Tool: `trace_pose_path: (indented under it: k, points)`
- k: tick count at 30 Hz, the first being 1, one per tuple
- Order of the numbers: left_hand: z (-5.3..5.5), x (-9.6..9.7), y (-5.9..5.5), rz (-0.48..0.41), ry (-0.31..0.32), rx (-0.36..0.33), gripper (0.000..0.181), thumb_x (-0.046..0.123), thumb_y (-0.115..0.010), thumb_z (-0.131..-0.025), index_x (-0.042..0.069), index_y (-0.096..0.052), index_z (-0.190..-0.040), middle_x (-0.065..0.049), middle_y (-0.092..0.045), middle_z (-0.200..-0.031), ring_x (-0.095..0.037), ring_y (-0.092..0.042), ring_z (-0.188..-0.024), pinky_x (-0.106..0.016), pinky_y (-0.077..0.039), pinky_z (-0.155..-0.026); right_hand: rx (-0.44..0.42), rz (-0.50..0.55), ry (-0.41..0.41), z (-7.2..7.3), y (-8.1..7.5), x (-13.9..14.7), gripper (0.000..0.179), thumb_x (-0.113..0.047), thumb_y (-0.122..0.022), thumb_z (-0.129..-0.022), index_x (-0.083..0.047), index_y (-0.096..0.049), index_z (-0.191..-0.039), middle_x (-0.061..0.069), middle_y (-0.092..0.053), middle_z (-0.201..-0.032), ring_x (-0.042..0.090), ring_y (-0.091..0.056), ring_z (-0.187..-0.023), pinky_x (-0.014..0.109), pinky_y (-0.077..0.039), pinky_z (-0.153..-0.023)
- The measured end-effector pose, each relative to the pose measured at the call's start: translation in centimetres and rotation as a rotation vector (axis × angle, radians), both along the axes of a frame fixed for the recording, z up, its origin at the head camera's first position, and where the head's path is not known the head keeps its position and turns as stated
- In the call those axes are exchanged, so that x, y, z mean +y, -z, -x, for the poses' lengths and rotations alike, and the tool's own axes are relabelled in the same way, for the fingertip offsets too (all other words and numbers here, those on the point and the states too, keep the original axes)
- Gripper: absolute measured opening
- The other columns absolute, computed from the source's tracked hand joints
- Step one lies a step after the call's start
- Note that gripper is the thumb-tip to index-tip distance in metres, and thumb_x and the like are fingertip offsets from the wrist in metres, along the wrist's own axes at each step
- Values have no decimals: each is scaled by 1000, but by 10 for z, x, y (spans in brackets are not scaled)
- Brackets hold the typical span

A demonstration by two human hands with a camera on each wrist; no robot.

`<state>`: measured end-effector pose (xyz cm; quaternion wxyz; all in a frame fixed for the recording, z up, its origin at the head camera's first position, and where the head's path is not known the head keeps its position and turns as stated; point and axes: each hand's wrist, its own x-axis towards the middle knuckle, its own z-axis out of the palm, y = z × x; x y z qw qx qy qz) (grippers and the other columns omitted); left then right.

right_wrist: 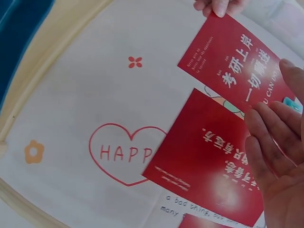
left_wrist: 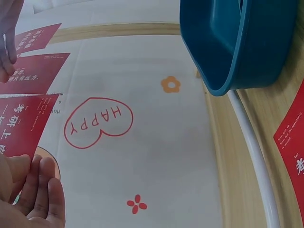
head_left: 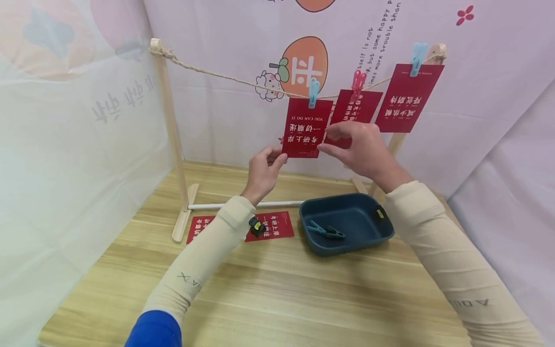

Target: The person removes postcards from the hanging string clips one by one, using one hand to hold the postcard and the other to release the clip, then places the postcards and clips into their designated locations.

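Note:
A red card [head_left: 302, 127] with white writing hangs from a twine line [head_left: 225, 75] by a light blue clothespin [head_left: 314, 91]. Its lower left corner is pinched between the thumb and fingers of my left hand [head_left: 261, 174]. My right hand [head_left: 366, 150] is beside the card's right edge, thumb and fingers apart; in the right wrist view its fingers [right_wrist: 271, 135] look relaxed and grip nothing. Partly behind that hand, a second red card [head_left: 353, 103] hangs by a pink clothespin [head_left: 358, 83]. Farther right, another blue clothespin [head_left: 418, 59] holds a third red card [head_left: 407, 99].
Two wooden posts, the left one [head_left: 170, 120] in plain sight, carry the line, with a white rod [head_left: 208, 206] low between them. A dark blue basin [head_left: 364, 217] holds two clothespins [head_left: 333, 232]. Red cards [head_left: 279, 226] lie on the wooden table [head_left: 303, 294], partly under my left forearm.

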<state>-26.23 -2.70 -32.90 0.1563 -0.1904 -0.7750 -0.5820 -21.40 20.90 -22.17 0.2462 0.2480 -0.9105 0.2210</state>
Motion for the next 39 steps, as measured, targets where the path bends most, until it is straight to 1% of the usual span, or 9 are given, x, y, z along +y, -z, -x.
trace_pose_path:
  k: [9, 15, 21, 25, 28, 33, 39]
  points:
    - [0, -2, -2, -2, -11, 3, 23, 19, -64, -107, 1, -69, -121, -15, -77, -113, -27, -73, -105, -39, -60, -100, 39, 39, 74, 8, -26, -11, 48, -33, -81, -94, -5, -72, -133, 15, -76, -128, 32, -75, -116, 49, -62, -100]
    - [-2, -3, -3, -24, 0, 14, 20, 16, -65, -106, 1, -70, -119, -16, -76, -111, -28, -73, -104, -40, -61, -100, 15, 102, 103, 9, -45, -18, 51, -40, -76, -97, -10, -69, -138, 11, -75, -132, 28, -73, -123, 45, -58, -107]
    - [-4, -4, -2, -14, 4, 3, 22, 18, -64, -106, 3, -70, -121, -14, -76, -112, -27, -72, -105, -41, -60, -100, -39, 138, 173, 9, -62, -25, 54, -45, -71, -100, -15, -65, -145, 7, -73, -138, 25, -71, -127, 42, -56, -110]
    - [-5, -4, -3, -3, 7, -6, 24, 19, -63, -107, 4, -69, -123, -14, -75, -114, -26, -72, -107, -41, -59, -101, -78, 133, 197, 12, -72, -29, 54, -45, -67, -102, -17, -63, -148, 6, -71, -142, 24, -70, -128, 40, -56, -111]
    - [-5, -5, -4, -1, 10, -4, 23, 18, -63, -107, 3, -69, -123, -14, -75, -114, -26, -71, -106, -41, -59, -101, -109, 118, 194, 14, -79, -33, 53, -43, -67, -103, -15, -62, -148, 8, -70, -142, 26, -70, -130, 42, -55, -112]
    - [-4, -5, -4, -6, 6, 10, 19, 14, -63, -107, 2, -69, -121, -14, -75, -111, -26, -71, -103, -37, -58, -96, -138, 51, 197, 19, -86, -38, 52, -43, -65, -104, -14, -63, -147, 10, -71, -141, 27, -68, -131, 42, -54, -113]
    - [-4, -4, -5, -11, 5, 12, 20, 15, -64, -107, 2, -69, -121, -14, -75, -111, -26, -71, -103, -33, -56, -93, -175, -2, 197, 27, -95, -44, 50, -44, -60, -107, -10, -65, -143, 14, -73, -136, 29, -68, -130, 44, -54, -113]
